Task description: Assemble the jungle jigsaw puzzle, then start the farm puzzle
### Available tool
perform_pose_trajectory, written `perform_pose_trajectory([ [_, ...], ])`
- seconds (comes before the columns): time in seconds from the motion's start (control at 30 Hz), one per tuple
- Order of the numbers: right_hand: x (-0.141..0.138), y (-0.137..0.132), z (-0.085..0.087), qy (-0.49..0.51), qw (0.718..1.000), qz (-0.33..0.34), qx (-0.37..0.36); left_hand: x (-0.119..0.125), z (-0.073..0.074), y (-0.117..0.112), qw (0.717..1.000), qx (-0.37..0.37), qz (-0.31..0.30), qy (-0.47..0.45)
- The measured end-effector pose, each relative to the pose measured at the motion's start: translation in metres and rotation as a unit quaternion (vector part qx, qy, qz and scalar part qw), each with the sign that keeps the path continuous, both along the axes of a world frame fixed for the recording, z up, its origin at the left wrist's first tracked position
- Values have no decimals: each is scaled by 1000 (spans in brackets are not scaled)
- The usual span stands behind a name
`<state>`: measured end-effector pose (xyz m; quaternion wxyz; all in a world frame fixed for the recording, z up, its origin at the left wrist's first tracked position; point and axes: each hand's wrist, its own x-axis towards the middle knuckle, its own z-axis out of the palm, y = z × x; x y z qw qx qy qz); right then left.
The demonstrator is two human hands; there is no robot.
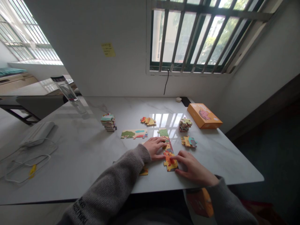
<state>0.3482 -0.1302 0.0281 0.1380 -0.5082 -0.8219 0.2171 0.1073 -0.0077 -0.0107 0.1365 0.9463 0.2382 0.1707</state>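
Our left hand (153, 148) and our right hand (193, 167) lie low in the middle of the frame, on either side of a strip of joined puzzle pieces (168, 150) on the white marble bench (212, 164). The strip's long axis points away from us, from just above the bench's near edge toward the window (192, 37), leaning slightly to the upper left. Our left hand lies against the strip's left side, about midway along, its fingers open and fairly flat, with their tips touching the strip. Our right hand is nearer the strip's lower end: its fingers are also open rather than clenched, with their tips resting on the lowest piece. Neither hand appears to be lifting anything. The top piece of the strip lies beyond both hands.

A stack of puzzle pieces (109, 122) stands to the upper left of the strip, and a smaller stack (185, 125) stands to the right of its top. Between them lies a small group of loose pieces (148, 121). A joined row of pieces (134, 134) lies just left of the strip's top, another small group (188, 141) lies to its right, and a single piece (143, 171) lies beside our left forearm. An orange box (204, 116) sits at the right of the bench.
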Motion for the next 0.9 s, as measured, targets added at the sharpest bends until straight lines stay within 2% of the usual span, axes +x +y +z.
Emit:
perform_pose_trajectory([
  [0.2, -3, -5, -10, -22, 998, 2, 66, 1, -3, 1, 1000, -1, 4, 1],
  [0.67, -10, -10, -13, -10, 997, -12, 73, 2, -6, 0, 1000, 2, 1, -6],
  [0.8, -8, -9, -10, 45, 995, -17, 82, -6, 2, 8, 1000, 11, 0, -29],
  [0.9, -6, -8, -10, 95, 992, -31, 77, -26, 14, 22, 997, 17, 41, -64],
])
